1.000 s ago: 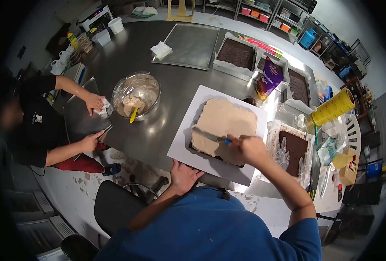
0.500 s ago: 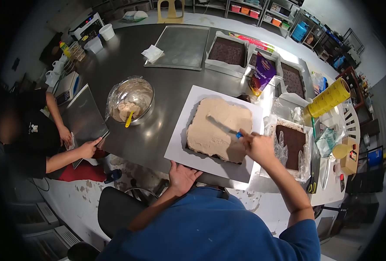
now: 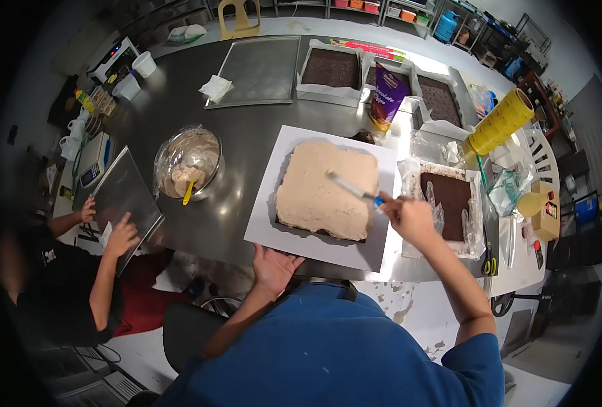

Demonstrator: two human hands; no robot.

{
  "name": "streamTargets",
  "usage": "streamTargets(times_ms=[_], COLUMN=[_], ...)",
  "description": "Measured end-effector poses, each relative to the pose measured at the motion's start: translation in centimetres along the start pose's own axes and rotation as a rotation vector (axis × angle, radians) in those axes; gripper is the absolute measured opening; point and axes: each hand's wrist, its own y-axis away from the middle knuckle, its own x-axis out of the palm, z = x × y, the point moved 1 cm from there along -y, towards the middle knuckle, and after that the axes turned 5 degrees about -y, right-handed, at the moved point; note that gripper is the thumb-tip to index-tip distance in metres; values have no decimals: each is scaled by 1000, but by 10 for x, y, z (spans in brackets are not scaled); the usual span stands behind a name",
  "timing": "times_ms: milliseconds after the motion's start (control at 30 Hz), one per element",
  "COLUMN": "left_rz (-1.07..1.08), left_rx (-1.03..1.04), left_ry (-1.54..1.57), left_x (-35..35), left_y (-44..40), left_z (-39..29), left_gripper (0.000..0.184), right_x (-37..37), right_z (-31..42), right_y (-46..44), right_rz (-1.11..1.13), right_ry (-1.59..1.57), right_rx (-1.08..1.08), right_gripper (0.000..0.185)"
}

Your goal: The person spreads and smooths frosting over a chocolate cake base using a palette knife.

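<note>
My right hand [image 3: 409,218] grips an offset or straight icing spatula [image 3: 348,186] by its blue-marked handle. The blade lies over the light brown frosting [image 3: 325,183] that covers the top of a square chocolate cake. Dark cake [image 3: 321,233] shows along its near edge. The cake sits on a white cake board [image 3: 264,220] close to the table's front edge. My left hand [image 3: 274,268] is palm up with fingers spread, against the near left edge of the board; the fingertips are partly hidden there.
A frosting bowl [image 3: 209,186] with a yellow-handled utensil [image 3: 188,192] stands left. Behind are a tray [image 3: 260,71], lined cake pans [image 3: 331,70] and a chocolate chips bag [image 3: 387,98]. Another cake pan [image 3: 445,203] and scissors [image 3: 491,261] lie right. A co-worker's hand [image 3: 121,235] touches a tilted tray [image 3: 128,193].
The view has shifted a little. My right hand and the spatula have moved slightly across the frosting. My left hand stays at the board's edge. The co-worker's hand has left the tray's corner.
</note>
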Motion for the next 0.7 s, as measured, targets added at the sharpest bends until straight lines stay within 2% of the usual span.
streamTargets(times_ms=[133, 267, 300, 400, 533, 700], left_rz=[-37, -51, -53, -64, -82, -81], left_rx=[-7, -9, -1, 2, -13, 68], left_ry=[-28, -25, -30, -49, -99, -89], left_x=[-1, 4, 4, 4, 0, -12], left_y=[0, 0, 0, -1, -5, -14], left_z=[0, 0, 0, -1, -11, -19], left_gripper=[78, 78, 77, 75, 73, 75], right_x=[-4, -13, -11, -11, 0, 3], right_z=[26, 11, 0, -30, -34, 9], right_y=[30, 26, 21, -4, -14, 22], right_rz=[151, -24, -52, -130, -182, 112], right_ry=[-54, 63, 138, 30, 88, -64], right_rx=[-150, -242, -191, 53, 69, -26], right_gripper=[16, 24, 25, 23, 23, 23])
